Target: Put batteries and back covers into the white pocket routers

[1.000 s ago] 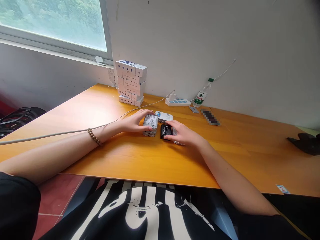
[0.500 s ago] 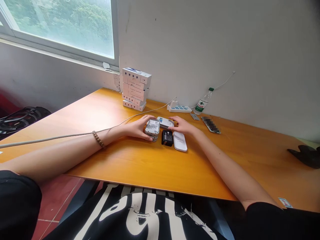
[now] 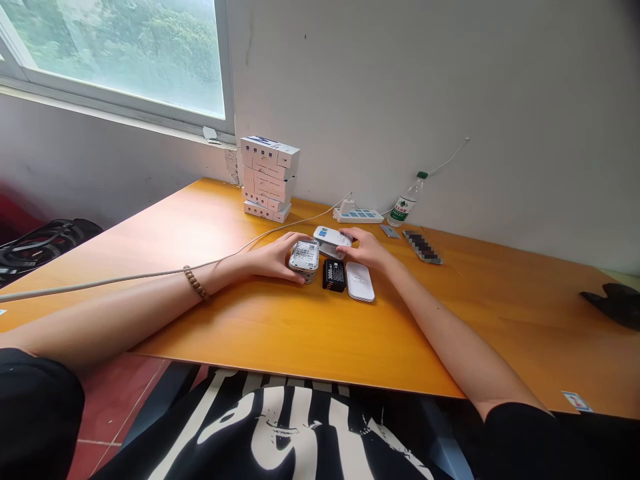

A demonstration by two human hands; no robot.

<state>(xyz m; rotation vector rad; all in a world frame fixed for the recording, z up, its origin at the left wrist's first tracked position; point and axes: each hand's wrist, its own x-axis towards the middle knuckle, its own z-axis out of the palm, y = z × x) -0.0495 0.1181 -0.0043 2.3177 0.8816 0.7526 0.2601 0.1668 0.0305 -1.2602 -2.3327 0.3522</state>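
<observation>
Bare table (image 3: 300,333) nearward of black battery (image 3: 334,275) | right hand (image 3: 367,248) pinches white device (image 3: 330,238), long axis crosswise behind battery | left hand (image 3: 273,257) clasps device stack (image 3: 304,257)

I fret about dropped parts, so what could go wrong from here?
1. The right hand holds the white device tilted and by one end only; it could slip onto the black battery below.
2. The left hand grips the stack of devices; a nudge might topple it.
3. The water bottle stands right by the power strip; a spill could reach it.
</observation>
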